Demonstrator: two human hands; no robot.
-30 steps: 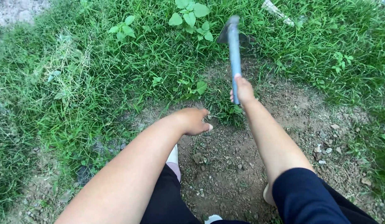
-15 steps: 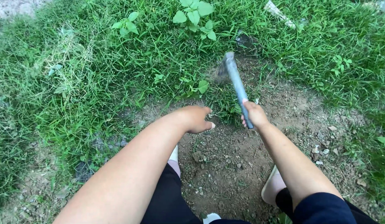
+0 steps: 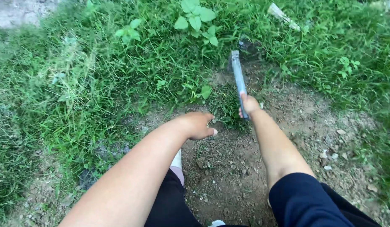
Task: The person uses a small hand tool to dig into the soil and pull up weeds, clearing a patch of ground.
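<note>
Two hands: both bare, both in view from the head camera, reaching out over a patch of bare soil.
Right hand (image 3: pixel 249 105): closed in a fist round the near end of a long blue-grey metal-looking hand tool (image 3: pixel 238 77); grip sits low on the shaft.
Tool position: shaft runs from the right fist away toward the far grass; its far end lies at the border where grass meets soil. Working head is blurred, so its shape cannot be told.
Left hand (image 3: pixel 199 125): holds nothing; fingers curled loosely, knuckles toward the grass, low over the soil just beside a dense green grass tuft (image 3: pixel 226 110). Contact with the tuft cannot be told.
Gap between hands: small; the tuft lies between them.
Ground: brown crumbly bare soil patch (image 3: pixel 228 176) near and right, scattered small stones (image 3: pixel 331 155) on its right side.
Surroundings: thick green grass (image 3: pixel 77 92) left and far; broad-leaved green weed (image 3: pixel 197 19) at the far edge.
Technique note (judgement): a firm right-hand grip and a low strike at the tuft's root line would serve best; the free hand looks close to the tool's path and would be safer further left.
</note>
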